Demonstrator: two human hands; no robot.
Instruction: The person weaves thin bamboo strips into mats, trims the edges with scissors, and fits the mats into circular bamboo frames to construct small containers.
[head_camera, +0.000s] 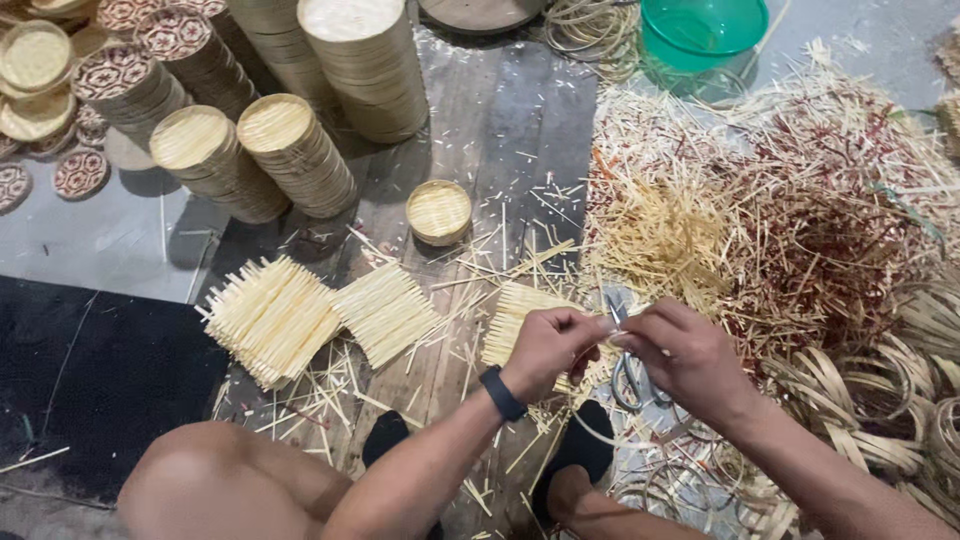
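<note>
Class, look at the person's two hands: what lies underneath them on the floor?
Under the right hand lie scissors, their blades partly covered. Under the left hand lies a woven straw mat; its near part is hidden.

Stacks of round woven lids (290, 150) stand beyond a small woven bowl (438, 211); a green basin (700, 30) sits near heaped reddish trimmings (820, 230)

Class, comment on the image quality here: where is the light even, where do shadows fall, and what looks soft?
Head view: soft, even light, no glare; short shadows beside the stacked woven discs; the left hand and right hand look slightly soft, the scissors beneath them indistinct; frame edges bend a little.
</note>
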